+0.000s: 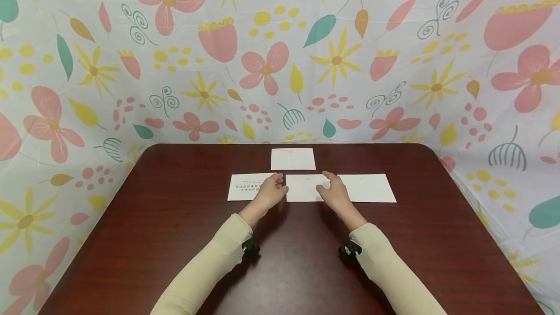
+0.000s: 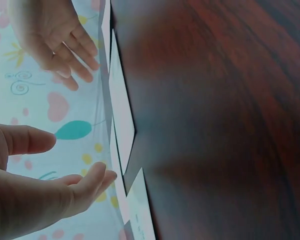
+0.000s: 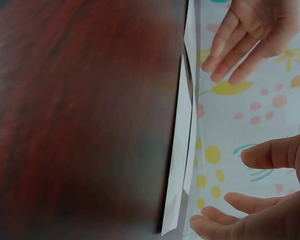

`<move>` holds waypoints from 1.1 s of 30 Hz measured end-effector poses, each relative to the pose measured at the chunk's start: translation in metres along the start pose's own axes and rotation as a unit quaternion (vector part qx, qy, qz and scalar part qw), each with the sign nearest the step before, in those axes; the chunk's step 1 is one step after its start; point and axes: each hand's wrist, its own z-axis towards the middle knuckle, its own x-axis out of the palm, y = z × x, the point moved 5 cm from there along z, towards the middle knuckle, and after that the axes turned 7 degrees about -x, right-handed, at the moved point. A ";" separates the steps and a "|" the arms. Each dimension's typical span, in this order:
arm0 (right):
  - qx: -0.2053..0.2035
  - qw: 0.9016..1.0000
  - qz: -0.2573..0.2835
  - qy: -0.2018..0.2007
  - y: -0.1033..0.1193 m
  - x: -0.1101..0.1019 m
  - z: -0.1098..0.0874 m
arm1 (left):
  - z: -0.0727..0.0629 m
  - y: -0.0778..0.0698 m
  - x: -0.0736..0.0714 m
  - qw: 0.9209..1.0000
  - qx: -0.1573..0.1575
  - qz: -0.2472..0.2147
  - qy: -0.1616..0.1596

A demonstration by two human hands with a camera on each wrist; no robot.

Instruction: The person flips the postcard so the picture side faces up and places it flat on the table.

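Observation:
In the head view, my left hand (image 1: 271, 192) hovers over the right part of a white card with printed characters (image 1: 245, 189). My right hand (image 1: 337, 193) is held over the right side of a plain-looking middle card (image 1: 302, 191), partly covering the gap toward the right card (image 1: 372, 189). Both hands face each other with fingers loosely spread and nothing between them. From the left wrist view, the left thumb and fingers (image 2: 95, 180) stand apart in the air beside the cards. In the right wrist view the right hand (image 3: 270, 210) likewise holds nothing.
A further white card (image 1: 293, 160) lies behind the middle one, near the far edge of the dark wooden table (image 1: 175, 247). Behind the table hangs a flower-patterned cloth (image 1: 271, 28). Each sleeve cuff carries a small black device (image 1: 250, 247).

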 end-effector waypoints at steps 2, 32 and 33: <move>0.011 1.000 -0.003 0.003 -0.003 -0.001 -0.002 | 0.000 0.001 0.003 1.000 -0.012 -0.001 0.009; 0.064 0.998 0.021 -0.015 -0.016 -0.003 -0.003 | 0.004 0.009 0.011 1.000 -0.017 -0.006 -0.005; 0.065 0.997 0.022 -0.019 -0.016 -0.003 -0.003 | 0.004 0.009 0.011 1.000 -0.018 -0.009 -0.008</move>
